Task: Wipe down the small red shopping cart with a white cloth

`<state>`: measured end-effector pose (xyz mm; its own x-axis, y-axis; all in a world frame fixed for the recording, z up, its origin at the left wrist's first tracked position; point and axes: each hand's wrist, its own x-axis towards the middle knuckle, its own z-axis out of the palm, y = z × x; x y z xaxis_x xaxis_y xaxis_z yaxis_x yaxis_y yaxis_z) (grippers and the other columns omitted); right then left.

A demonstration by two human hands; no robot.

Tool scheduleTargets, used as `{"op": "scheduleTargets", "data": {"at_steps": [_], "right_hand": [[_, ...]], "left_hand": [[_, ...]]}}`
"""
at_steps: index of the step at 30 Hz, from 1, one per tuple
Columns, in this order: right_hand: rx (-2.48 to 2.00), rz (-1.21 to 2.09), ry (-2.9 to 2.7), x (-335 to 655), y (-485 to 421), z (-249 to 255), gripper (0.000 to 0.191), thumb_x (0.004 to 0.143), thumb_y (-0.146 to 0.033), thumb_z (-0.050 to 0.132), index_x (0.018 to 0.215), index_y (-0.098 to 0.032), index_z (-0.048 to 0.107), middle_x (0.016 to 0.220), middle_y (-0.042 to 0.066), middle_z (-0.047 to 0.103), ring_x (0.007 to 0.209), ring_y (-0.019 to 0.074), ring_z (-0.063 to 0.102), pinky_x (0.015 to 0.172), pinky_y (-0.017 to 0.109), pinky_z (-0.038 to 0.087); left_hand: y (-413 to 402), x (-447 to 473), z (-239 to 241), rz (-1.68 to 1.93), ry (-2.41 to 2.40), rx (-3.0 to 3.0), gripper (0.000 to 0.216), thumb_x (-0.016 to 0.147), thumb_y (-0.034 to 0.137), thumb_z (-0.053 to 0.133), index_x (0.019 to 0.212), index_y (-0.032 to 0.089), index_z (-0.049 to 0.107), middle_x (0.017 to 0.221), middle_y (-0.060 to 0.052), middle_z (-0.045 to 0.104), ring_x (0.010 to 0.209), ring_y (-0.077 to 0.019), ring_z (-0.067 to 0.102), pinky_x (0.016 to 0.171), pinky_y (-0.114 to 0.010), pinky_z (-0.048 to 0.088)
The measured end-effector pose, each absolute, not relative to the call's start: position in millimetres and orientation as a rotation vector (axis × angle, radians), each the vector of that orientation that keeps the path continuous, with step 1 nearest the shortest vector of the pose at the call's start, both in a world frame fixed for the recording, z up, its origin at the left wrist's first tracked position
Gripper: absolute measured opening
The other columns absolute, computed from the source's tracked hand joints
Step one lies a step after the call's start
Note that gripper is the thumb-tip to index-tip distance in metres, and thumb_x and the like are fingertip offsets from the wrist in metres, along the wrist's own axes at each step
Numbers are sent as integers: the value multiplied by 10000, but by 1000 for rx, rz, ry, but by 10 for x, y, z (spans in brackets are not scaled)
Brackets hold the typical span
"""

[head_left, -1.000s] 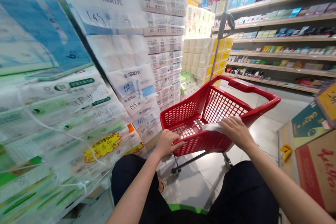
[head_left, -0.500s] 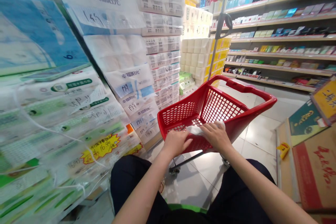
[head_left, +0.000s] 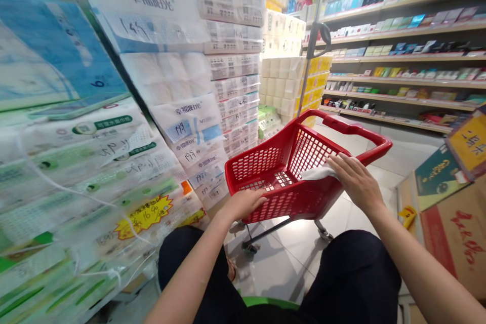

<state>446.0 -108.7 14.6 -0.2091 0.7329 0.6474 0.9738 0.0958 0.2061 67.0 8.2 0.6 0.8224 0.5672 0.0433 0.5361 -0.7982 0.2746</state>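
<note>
A red plastic shopping basket on wheels [head_left: 266, 162] stands on the floor in front of my knees. My left hand [head_left: 243, 203] grips its near rim, fingers curled over the edge. My right hand [head_left: 355, 178] presses a white cloth [head_left: 317, 173] flat against the basket's right rim, fingers stretched over it. The basket's tall metal pull handle [head_left: 313, 35] rises behind it. No goods show inside the basket.
Stacks of wrapped tissue and toilet paper packs [head_left: 178, 111] tower on the left with yellow price tags [head_left: 144, 215]. Shelves of small boxed goods [head_left: 398, 61] line the right aisle. Cardboard boxes [head_left: 451, 223] sit at the right. Grey floor tiles [head_left: 277, 263] lie under the basket.
My right hand has slid the white cloth from the basket's near rim out along the right rim. My left hand has stayed on the near rim; the basket has shifted slightly.
</note>
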Motion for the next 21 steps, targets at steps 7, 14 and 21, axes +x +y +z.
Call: {"op": "scheduleTargets", "data": {"at_steps": [7,14,21], "right_hand": [[-1716,-747,-1601,4162,-1074,-146,522,983,-215,336,1503,-263,340,1538,42,372,1457,252,252,1176,521,274],[-1552,-285,-1368,3102,-1019,-675,552,992,-217,288,1537,-285,237,1618,53,147,1474,269,198,1158,563,291],[-1419,2,-1373,2162,-1191,-810,613,987,-233,318,1555,-333,111,1606,52,182,1462,294,234,1121,601,345]], "left_hand": [[89,761,-101,171,1083,2792,410,1000,542,267,1055,279,577,881,-43,709,828,-231,686,679,-271,453],[-33,997,-82,160,1148,2803,464,998,558,221,1122,281,571,898,-68,716,835,-250,696,701,-308,476],[-197,1291,-115,59,1276,2726,435,992,412,310,1028,167,667,949,-146,727,896,-271,705,773,-351,500]]}}
